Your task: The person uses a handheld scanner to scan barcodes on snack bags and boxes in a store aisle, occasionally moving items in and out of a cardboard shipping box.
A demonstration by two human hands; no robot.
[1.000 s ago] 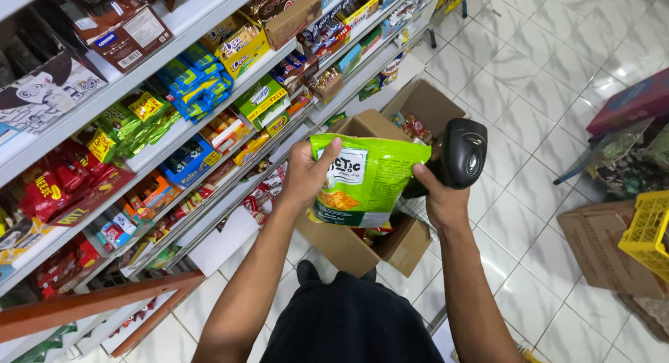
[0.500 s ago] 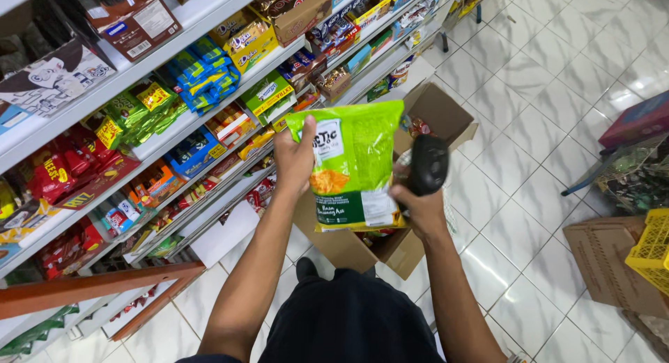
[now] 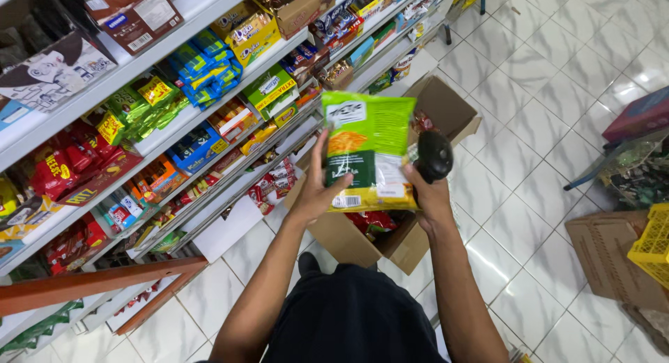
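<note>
Green snack bag [image 3: 368, 150] at frame centre, upright, back panel facing the camera. Left hand [image 3: 317, 189] grips its lower left edge — thumb across the front, fingers behind. Right hand [image 3: 426, 196] is closed around a black handheld scanner [image 3: 433, 156], just beside the bag's right edge. Below the bag, an open cardboard box [image 3: 390, 244] sits on the white tiled floor [image 3: 529, 175], red packets inside. Stocked shelves [image 3: 174, 119] fill the left of frame — a yellow crate [image 3: 651, 244] at the right edge.

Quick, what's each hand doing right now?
Left hand: closed on the green snack bag.
Right hand: closed on a black scanner.
</note>
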